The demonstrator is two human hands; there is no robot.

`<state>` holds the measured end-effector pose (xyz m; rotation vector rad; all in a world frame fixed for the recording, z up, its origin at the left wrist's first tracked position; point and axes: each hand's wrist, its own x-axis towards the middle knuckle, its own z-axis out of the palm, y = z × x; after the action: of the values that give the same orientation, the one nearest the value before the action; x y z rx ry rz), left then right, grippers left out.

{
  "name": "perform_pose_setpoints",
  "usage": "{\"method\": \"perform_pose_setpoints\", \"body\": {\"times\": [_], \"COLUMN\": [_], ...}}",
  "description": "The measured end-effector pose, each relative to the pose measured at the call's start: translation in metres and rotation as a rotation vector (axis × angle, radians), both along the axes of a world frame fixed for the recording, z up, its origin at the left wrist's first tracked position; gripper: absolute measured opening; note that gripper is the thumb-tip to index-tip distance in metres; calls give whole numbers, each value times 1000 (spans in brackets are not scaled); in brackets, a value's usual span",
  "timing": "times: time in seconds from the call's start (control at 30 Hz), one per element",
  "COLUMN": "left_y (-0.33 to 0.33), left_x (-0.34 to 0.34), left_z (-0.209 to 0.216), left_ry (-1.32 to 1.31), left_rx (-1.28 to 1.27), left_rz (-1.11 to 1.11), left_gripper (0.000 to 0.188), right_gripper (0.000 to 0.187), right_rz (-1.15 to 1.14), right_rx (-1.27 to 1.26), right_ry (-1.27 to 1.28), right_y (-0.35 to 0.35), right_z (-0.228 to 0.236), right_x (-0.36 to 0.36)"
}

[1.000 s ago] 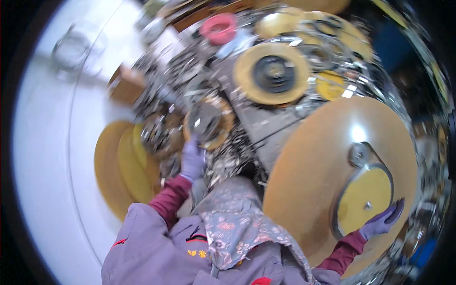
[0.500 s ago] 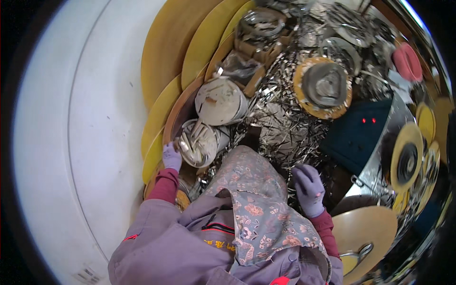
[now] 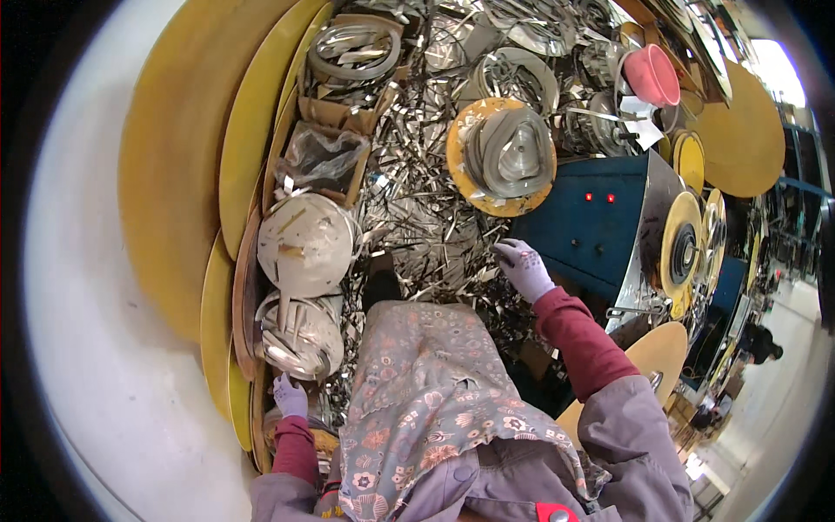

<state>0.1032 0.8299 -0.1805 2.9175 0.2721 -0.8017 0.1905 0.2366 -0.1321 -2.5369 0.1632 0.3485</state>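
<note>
Scrap bucket (image 3: 334,325) just ahead of left hand (image 3: 290,397), nearer one, grip cannot tell; right hand (image 3: 525,267) loosely open, empty, well right of bucket

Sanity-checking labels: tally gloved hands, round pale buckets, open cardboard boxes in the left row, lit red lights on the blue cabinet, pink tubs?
Gloved hands: 2
Pale buckets: 2
Open boxes: 2
Red lights: 2
Pink tub: 1
Total: 9

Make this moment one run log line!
Left hand: beside open bucket | right hand: near blue box | around: metal strips
</note>
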Motion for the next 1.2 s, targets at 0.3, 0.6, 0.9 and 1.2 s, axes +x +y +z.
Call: {"method": "perform_pose_setpoints", "body": {"times": [0.3,0.6,0.9,1.2], "left_y": [-126,-358,-522,-698], "left_x": [191,253,315,404], "left_z": [15,53,35,-113], "left_ry": [8,18,-49,-99], "left_rx": [-183,-361,-377,-493], "left_rz": [-306,-578,-1050,-1714], "left_gripper": [44,39,51,71], "right_gripper": [46,42,68,82], "right_rz": [100,302,-99,-494], "right_rx": [-532,-367,-322,-347], "right_ry": [-182,-120,78,-33], "right_y": [-78,-142,-184,-220], "right_z": [-98,-163,-124,-169], "right_x": [88,97,94,146]}}
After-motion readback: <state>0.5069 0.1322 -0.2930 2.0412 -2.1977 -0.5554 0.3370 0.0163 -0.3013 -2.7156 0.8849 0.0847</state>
